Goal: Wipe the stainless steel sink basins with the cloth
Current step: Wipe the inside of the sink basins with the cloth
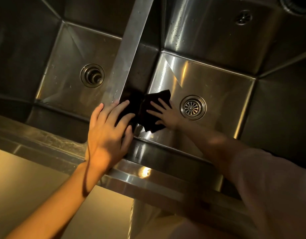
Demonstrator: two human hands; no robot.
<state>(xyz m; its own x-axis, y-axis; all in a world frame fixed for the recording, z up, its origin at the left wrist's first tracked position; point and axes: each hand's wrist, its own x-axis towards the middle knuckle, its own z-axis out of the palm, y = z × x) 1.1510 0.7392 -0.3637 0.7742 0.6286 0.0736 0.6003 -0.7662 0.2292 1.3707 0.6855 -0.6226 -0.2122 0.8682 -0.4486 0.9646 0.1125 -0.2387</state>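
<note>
Head view, looking steeply down into a double stainless steel sink under dim, warm light. Two basins side by side: left basin [65, 66] with an open round drain [92, 75], right basin [217, 87] with a slotted strainer drain [193, 107]. Between them, a flat steel divider [129, 49] running away from the front rim [148, 171]. Scattered water droplets on the divider and on the right basin's back wall. High on that back wall, a small round overflow fitting [243, 17].

Dark cloth [154, 116] down in the right basin, spread on the floor at the near left corner, against the wall below the divider, just left of the strainer drain. Right hand [163, 114] flat on top of the cloth, fingers spread apart, palm pressing down, not clenched around it; forearm reaching in over the front rim, pale sleeve [269, 187] at the lower right.

Left hand [109, 130] resting open on the near end of the divider, fingers extended and slightly splayed; whether the fingertips touch the cloth's edge is unclear in the shadow. Bare left forearm coming up from the lower left.
</note>
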